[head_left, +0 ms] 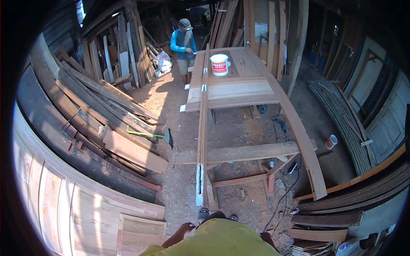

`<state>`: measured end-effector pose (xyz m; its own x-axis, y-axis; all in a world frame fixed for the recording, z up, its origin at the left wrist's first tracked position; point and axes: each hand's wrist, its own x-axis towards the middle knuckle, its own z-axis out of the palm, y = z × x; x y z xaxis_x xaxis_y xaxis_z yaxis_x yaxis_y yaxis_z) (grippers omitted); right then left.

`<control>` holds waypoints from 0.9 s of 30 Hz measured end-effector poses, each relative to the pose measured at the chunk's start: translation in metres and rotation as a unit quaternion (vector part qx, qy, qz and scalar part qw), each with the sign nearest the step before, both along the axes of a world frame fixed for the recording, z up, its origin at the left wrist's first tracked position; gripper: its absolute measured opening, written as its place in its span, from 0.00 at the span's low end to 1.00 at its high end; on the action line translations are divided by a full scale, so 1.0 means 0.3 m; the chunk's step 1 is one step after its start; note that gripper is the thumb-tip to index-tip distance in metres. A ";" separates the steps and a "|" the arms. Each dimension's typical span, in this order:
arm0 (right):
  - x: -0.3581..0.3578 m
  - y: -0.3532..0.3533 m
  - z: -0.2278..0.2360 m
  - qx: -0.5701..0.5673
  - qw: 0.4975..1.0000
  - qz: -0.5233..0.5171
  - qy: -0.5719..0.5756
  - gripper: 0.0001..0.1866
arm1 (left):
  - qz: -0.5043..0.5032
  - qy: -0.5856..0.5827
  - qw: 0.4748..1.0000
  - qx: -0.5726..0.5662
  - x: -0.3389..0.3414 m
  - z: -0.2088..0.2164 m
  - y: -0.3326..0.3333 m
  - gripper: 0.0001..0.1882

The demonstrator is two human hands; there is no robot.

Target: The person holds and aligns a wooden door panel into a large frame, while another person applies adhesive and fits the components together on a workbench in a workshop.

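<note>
My left hand (186, 228) is low in front of my body, its fingers curled against a small whitish thing too small to name. At my right side, my right hand (265, 236) shows only in part beside my shirt, its fingers hidden. Ahead of me a long narrow wooden beam (203, 136) runs away from me, its near end smeared white around a dark slot. Beside it a wooden door panel (241, 91) lies flat on supports, with a white bucket (220, 66) with a red label standing on it. Neither hand touches these.
Another person (183, 42) stands at the door panel's far left. Sawhorse beams (239, 152) cross ahead of me; a cable (287, 200) lies on the floor to their right. Stacked planks (106, 106) and a green-handled broom (149, 134) lie left. A small bucket (331, 141) stands right.
</note>
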<state>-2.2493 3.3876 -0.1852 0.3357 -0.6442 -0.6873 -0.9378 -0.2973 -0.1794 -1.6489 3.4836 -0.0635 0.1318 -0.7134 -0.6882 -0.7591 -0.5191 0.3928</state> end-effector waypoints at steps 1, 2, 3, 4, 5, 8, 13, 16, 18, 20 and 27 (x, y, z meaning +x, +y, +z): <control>-0.006 0.015 0.001 0.008 1.000 0.008 0.015 0.20 | -0.055 0.009 0.998 -0.011 -0.005 0.017 -0.004 0.22; -0.006 0.021 0.004 0.014 0.999 0.018 0.031 0.20 | -0.029 0.013 0.999 0.008 -0.007 0.010 0.013 0.22; -0.011 0.022 0.008 0.024 0.999 -0.030 -0.013 0.19 | -0.003 0.016 1.000 0.027 -0.012 0.003 0.035 0.22; -0.018 0.020 0.006 0.037 0.993 -0.102 -0.054 0.18 | 0.017 0.022 0.999 0.046 -0.023 0.000 0.041 0.22; -0.022 0.017 0.004 0.049 0.979 -0.172 -0.094 0.17 | 0.014 0.023 0.999 0.037 -0.025 -0.003 0.040 0.22; -0.022 0.009 0.007 0.089 0.899 -0.373 -0.210 0.14 | 0.007 0.017 1.000 0.018 -0.029 -0.012 0.051 0.26; 0.017 -0.066 0.090 0.134 0.840 -0.441 -0.286 0.11 | 0.028 -0.008 0.999 0.023 -0.021 -0.029 0.007 0.32; 0.088 -0.097 0.217 0.185 0.749 -0.558 -0.305 0.12 | 0.041 -0.010 0.998 0.039 -0.036 0.005 0.008 0.32; 0.078 -0.099 0.180 0.192 0.770 -0.536 -0.289 0.09 | 0.028 -0.009 0.999 0.013 -0.022 -0.010 0.027 0.32; 0.027 -0.108 0.072 0.198 0.778 -0.519 -0.295 0.09 | 0.007 -0.042 0.999 0.016 -0.035 -0.002 0.025 0.31; 0.156 -0.119 0.100 0.250 0.710 -0.569 -0.331 0.11 | 0.054 -0.078 0.991 0.091 0.083 0.024 0.114 0.33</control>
